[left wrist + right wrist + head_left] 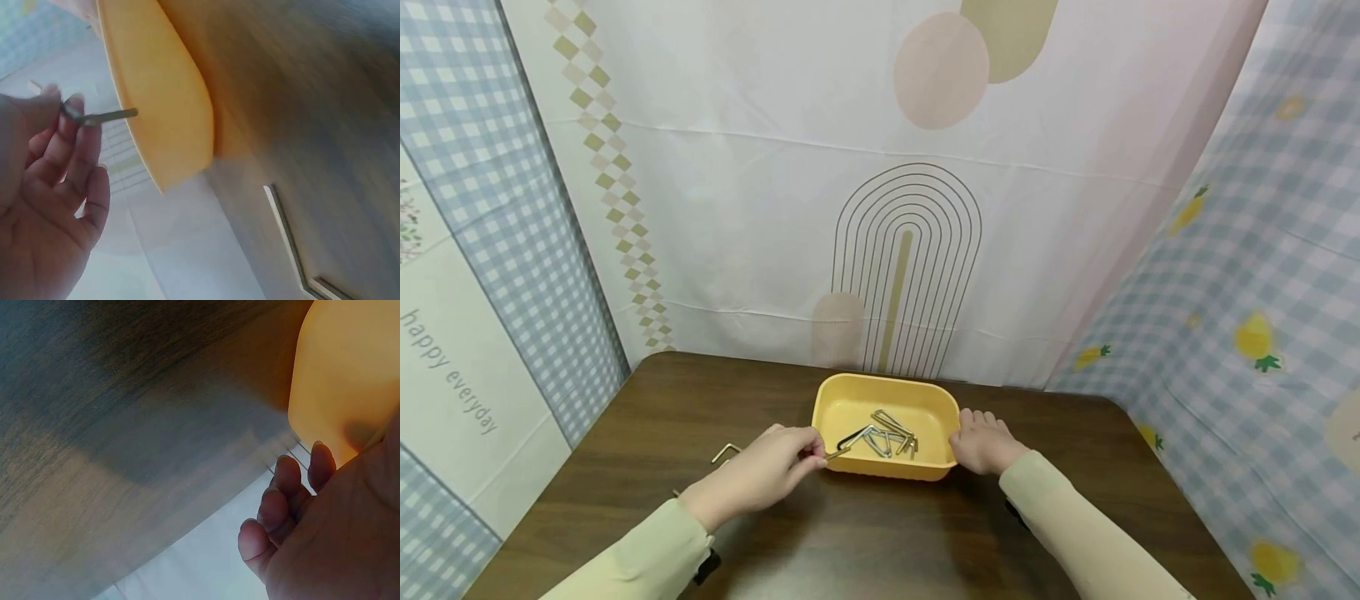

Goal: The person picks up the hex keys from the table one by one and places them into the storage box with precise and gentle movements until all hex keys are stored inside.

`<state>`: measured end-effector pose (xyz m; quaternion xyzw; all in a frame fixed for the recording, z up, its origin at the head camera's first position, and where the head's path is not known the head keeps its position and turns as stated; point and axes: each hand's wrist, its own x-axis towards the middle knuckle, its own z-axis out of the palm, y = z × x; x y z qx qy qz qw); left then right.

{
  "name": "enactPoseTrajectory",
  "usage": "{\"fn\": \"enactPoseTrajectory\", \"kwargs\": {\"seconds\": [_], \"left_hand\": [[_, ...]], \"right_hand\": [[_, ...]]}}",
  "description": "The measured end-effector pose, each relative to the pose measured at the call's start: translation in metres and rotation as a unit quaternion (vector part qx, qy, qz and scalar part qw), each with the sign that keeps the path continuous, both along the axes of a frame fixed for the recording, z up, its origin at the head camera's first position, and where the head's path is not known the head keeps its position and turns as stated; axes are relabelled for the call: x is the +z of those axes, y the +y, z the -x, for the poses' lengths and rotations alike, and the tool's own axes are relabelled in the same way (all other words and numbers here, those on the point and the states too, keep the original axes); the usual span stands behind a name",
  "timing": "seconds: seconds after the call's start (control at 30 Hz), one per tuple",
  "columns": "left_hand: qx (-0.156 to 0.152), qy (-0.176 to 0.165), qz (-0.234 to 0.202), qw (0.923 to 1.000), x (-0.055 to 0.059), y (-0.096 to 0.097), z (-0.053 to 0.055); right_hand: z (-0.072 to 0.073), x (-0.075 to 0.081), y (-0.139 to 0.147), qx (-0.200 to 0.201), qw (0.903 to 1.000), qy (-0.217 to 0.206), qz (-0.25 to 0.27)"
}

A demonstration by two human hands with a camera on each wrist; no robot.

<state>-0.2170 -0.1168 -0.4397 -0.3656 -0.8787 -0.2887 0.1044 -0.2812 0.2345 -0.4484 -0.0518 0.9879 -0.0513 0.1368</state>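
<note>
A yellow plastic bin (883, 470) sits on the table with several L-shaped hex keys (895, 423) in a loose pile inside, some silver, some brass-coloured. My left hand (767, 468) pinches a brass-coloured hex key (112, 116) between thumb and fingertips at the bin's left front corner; one arm of the key points over the rim. At the right end, my right hand (985, 442) holds the bin's rim, the thumb side against it. In the right wrist view its other fingers (255, 539) curl loosely outside the wall, and the thumb is hidden.
Left of the bin, another bent hex key (724, 451) lies on the dark wooden table (880, 542), partly behind my left hand. A patterned white cloth (745, 233) hangs along the table's back edge, with checked cloths at both sides.
</note>
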Motion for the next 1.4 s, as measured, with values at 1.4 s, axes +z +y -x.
{"fn": "enactPoseTrajectory", "kwargs": {"seconds": [1.4], "left_hand": [[0.078,-0.134,0.02,0.9877,-0.027,0.087,0.086]], "right_hand": [[0.0,0.0,0.0,0.009,0.9999,0.002,-0.004]]}}
